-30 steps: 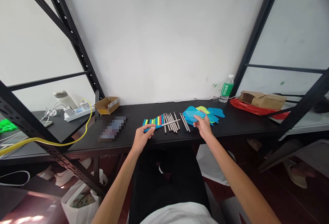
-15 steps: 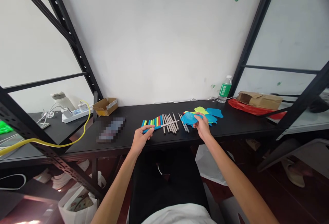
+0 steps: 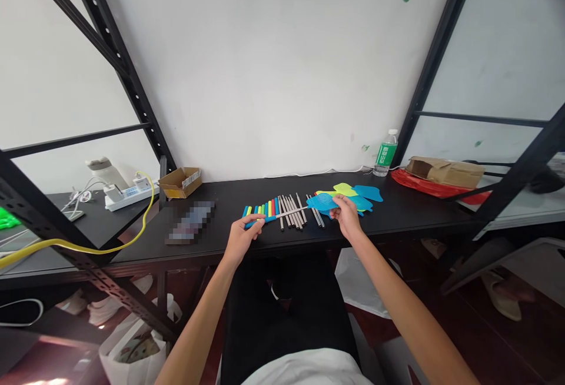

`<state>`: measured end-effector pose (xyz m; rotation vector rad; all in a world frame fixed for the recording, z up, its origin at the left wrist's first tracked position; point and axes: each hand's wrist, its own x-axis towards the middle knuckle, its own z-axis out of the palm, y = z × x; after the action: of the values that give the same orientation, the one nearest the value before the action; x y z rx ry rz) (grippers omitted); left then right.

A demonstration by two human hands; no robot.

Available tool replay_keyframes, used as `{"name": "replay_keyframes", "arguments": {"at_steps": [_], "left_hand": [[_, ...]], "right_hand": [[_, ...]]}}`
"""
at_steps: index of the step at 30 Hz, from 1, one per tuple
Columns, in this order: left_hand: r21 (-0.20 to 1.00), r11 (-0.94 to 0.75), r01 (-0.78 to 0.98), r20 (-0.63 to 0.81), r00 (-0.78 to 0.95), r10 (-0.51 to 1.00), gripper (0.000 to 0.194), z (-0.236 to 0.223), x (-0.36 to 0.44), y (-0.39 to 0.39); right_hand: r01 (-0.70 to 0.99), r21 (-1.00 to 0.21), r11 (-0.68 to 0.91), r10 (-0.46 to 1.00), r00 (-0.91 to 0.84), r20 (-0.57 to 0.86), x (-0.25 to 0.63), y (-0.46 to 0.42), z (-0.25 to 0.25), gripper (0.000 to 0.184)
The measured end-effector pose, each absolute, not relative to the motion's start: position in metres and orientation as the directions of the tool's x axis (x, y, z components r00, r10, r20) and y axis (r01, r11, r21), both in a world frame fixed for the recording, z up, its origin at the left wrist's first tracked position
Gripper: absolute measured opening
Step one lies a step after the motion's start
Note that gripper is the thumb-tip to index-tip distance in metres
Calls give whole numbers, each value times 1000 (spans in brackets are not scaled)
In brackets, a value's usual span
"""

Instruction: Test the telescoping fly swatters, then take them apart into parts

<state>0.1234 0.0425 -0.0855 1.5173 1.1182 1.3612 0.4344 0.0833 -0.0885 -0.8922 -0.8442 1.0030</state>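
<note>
My left hand (image 3: 245,233) is closed around the blue handle (image 3: 270,219) of a fly swatter, whose thin metal rod (image 3: 289,213) points right. Between the fingers of my right hand (image 3: 346,215) is a blue mesh fly swatter head (image 3: 323,203). The rod's tip meets the narrow left end of this head; whether it sits inside, I cannot tell. Under and behind the rod lie several loose metal rods (image 3: 296,219) and a row of blue, yellow, green and red handles (image 3: 263,209). More heads, a yellow one (image 3: 342,188) and a blue one (image 3: 369,193), are piled beyond my right hand.
On the black table (image 3: 229,196) are a small open cardboard box (image 3: 180,183), a blurred-out flat object (image 3: 192,223) and a water bottle (image 3: 386,154). A red bag with cardboard (image 3: 444,172) lies right. A yellow cable (image 3: 132,242) crosses the left rack post.
My right hand has shifted slightly left with the blue swatter head, bringing its narrow end to the rod's tip. My left hand and the handle are nearly still.
</note>
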Motion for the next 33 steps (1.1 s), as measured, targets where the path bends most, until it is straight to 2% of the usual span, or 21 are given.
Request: {"name": "replay_keyframes", "arguments": {"at_steps": [23, 33], "left_hand": [[944, -306, 126, 305, 31, 952, 40, -82, 125, 40], [944, -310, 109, 310, 22, 951, 36, -82, 125, 41]], "right_hand": [[-303, -914, 270, 944, 272, 189, 435, 84, -89, 24], [-299, -916, 268, 947, 257, 193, 436, 83, -89, 40]]}}
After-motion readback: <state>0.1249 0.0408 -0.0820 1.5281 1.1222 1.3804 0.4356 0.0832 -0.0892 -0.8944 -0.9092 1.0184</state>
